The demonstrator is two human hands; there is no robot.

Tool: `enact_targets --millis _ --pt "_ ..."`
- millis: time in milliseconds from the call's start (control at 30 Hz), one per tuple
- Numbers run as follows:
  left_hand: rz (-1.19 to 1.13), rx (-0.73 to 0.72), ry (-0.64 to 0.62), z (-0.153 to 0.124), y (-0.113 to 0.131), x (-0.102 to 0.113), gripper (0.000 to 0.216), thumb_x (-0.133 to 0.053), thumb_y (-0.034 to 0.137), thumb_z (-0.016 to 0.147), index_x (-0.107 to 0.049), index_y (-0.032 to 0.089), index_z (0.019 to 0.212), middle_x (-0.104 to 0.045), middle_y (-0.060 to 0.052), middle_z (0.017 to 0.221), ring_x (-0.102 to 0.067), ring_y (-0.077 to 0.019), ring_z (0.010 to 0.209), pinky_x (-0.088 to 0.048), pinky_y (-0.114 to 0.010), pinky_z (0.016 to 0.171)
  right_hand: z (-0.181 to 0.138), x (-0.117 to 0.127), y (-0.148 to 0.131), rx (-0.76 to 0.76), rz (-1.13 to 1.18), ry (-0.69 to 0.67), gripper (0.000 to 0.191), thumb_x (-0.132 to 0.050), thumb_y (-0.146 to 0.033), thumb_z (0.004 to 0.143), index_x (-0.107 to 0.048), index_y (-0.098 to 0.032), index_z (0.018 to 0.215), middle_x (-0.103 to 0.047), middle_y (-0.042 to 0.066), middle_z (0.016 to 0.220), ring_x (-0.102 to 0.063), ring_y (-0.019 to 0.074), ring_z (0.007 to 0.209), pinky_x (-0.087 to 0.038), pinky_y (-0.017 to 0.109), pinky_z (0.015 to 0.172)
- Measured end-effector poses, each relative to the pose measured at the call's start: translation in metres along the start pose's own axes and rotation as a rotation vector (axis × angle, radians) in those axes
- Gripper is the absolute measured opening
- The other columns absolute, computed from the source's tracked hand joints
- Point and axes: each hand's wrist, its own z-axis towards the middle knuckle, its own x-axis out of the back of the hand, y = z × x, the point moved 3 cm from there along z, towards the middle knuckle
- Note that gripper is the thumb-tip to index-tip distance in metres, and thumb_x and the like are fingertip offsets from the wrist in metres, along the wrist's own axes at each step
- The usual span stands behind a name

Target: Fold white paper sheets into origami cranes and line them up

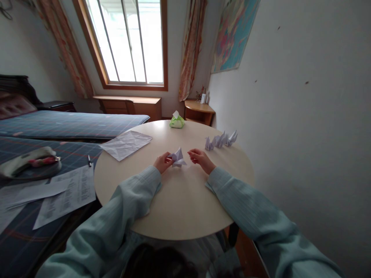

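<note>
A folded white paper crane (179, 157) is just above the middle of the round table (185, 200). My left hand (163, 162) pinches it by its left side, fingers closed on the paper. To the right of the crane, apart from it, is my right hand (200, 158), its fingers curled and slightly apart with nothing visible in them. Several finished-looking paper cranes (222, 139) stand in a row near the table's right edge, beyond my right hand.
Creased white paper sheets (126, 144) lie at the table's left edge. A green tissue pack (176, 120) sits at the far edge. On the bed to the left are printed sheets (69, 193), a pen (89, 160) and a pouch (31, 162). A wall (304, 154) rises close on the right.
</note>
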Motion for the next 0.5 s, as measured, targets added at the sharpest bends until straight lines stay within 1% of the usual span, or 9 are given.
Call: enact_targets --millis 100,267,400,500 --pt "-0.050 0.021 -0.012 -0.001 -0.001 -0.004 0.021 -0.059 0.030 0.059 -0.050 0.013 0.069 -0.062 -0.003 0.071 -0.060 -0.0140 0.065 -0.046 -0.022 0.055 -0.002 -0.006 -0.002 0.165 -0.187 -0.054 0.029 -0.060 -0.036 0.060 -0.055 -0.015 0.078 -0.050 -0.003 0.058 -0.045 0.0066 0.051 -0.033 0.018 0.046" --pt "-0.091 0.061 -0.035 -0.006 -0.003 -0.011 0.020 -0.059 0.031 0.060 -0.051 0.013 0.065 -0.061 -0.001 0.061 -0.059 -0.0140 0.059 -0.042 -0.020 0.048 -0.004 -0.012 0.002 0.350 -0.523 -0.072 0.019 -0.057 -0.034 0.064 -0.058 -0.015 0.067 -0.052 -0.001 0.063 -0.046 0.0086 0.058 -0.037 0.021 0.054" --pt "-0.071 0.080 0.015 -0.004 -0.009 -0.009 0.020 -0.060 0.031 0.058 -0.051 0.013 0.060 -0.062 -0.002 0.060 -0.059 -0.0150 0.059 -0.042 -0.021 0.047 -0.003 -0.012 0.002 0.446 -0.671 -0.030 0.016 -0.056 -0.028 0.067 -0.057 -0.015 0.059 -0.051 -0.001 0.063 -0.045 0.0078 0.056 -0.035 0.020 0.053" --pt "-0.075 0.138 0.050 -0.002 -0.016 -0.007 0.019 -0.060 0.030 0.056 -0.051 0.013 0.059 -0.061 -0.003 0.058 -0.058 -0.0155 0.057 -0.042 -0.022 0.048 -0.001 -0.010 0.002 0.455 -0.725 0.010 0.017 -0.055 -0.026 0.068 -0.056 -0.015 0.056 -0.051 -0.001 0.060 -0.045 0.0077 0.056 -0.035 0.020 0.054"
